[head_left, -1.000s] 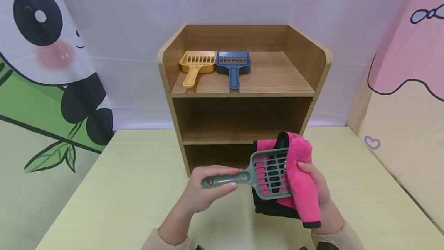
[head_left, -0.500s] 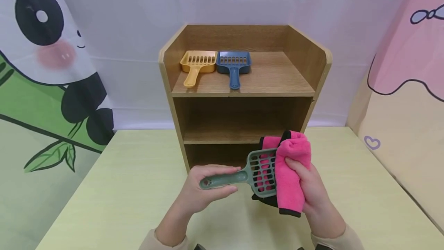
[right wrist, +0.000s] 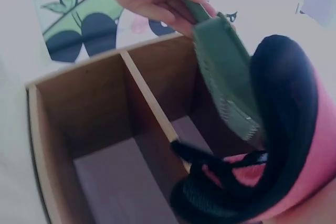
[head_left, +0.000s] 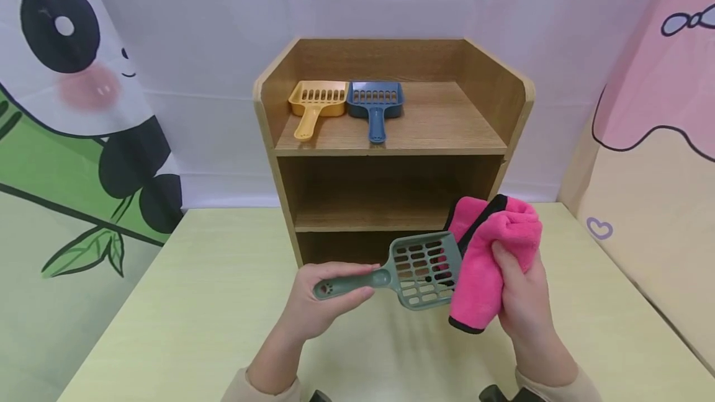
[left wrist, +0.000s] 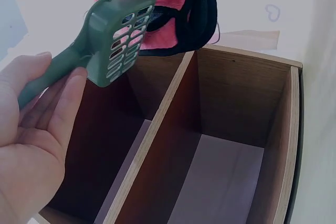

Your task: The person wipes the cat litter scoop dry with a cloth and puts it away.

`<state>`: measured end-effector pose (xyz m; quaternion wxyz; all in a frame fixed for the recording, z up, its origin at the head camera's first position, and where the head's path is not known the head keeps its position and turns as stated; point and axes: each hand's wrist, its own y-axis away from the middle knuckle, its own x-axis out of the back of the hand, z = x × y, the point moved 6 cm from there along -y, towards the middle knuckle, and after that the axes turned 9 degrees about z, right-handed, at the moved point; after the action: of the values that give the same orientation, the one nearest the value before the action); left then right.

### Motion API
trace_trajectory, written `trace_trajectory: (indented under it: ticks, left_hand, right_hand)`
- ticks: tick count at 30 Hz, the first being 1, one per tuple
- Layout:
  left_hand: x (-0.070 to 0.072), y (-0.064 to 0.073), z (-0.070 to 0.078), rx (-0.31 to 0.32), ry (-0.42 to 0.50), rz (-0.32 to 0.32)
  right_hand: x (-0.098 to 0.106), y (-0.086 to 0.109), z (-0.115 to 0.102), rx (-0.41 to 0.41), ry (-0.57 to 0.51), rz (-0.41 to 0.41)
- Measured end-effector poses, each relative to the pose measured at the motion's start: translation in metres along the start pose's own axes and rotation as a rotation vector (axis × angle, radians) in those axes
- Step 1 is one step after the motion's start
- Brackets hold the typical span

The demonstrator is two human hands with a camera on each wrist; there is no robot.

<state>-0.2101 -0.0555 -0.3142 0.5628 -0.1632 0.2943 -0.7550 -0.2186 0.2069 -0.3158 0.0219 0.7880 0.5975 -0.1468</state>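
Note:
A green slotted litter scoop (head_left: 421,270) is held by its handle between the thumb and fingers of my left hand (head_left: 313,303), above the table. My right hand (head_left: 522,296) grips a bunched pink cloth with black edging (head_left: 486,265). In the head view the cloth hangs at the scoop's right edge and covers part of it; whether they touch cannot be told. The left wrist view shows the scoop (left wrist: 121,40) side-on with the cloth (left wrist: 173,30) behind it. In the right wrist view the cloth (right wrist: 289,108) hides most of my right hand.
A wooden shelf unit (head_left: 391,152) stands at the back of the pale table (head_left: 223,303). On its top shelf a yellow scoop (head_left: 317,101) and a blue scoop (head_left: 376,104) lie side by side, handles forward. Printed cloth (head_left: 223,79) hangs behind and along the sides.
My right hand has drawn the cloth rightward and slightly up, uncovering more of the scoop's slots. My left hand and the scoop's handle have shifted slightly left.

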Motion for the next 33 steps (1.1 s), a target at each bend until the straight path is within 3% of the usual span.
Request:
trace_trajectory:
  ticks: [2,4,10,15,19,22,30,33]
  left_hand:
    - [0.000,0.000,-0.001,0.010,0.003,-0.001]
    - [-0.001,0.001,-0.003,0.016,0.015,-0.003]
    - [-0.006,0.001,-0.010,0.037,0.048,0.004]
    - [-0.010,0.003,-0.015,0.045,0.010,-0.002]
    - [-0.015,0.005,-0.020,0.063,-0.017,-0.012]
    - [-0.019,0.006,-0.024,0.094,-0.035,-0.017]
    - [-0.022,0.007,-0.030,0.189,-0.042,-0.011]
    - [-0.022,0.007,-0.030,0.180,-0.041,-0.015]
  right_hand:
    - [0.002,0.001,-0.006,0.102,0.038,0.006]
    - [-0.001,0.003,-0.012,0.247,0.095,-0.043]
    - [-0.026,0.022,-0.015,0.777,0.422,-0.290]
    - [-0.042,0.029,-0.010,1.011,0.608,-0.392]
    - [-0.043,0.032,-0.004,1.034,0.807,-0.397]
    - [-0.041,0.032,0.001,0.997,0.915,-0.411]
    - [-0.041,0.030,0.006,0.939,1.065,-0.427]
    - [-0.041,0.029,0.008,0.920,1.105,-0.431]
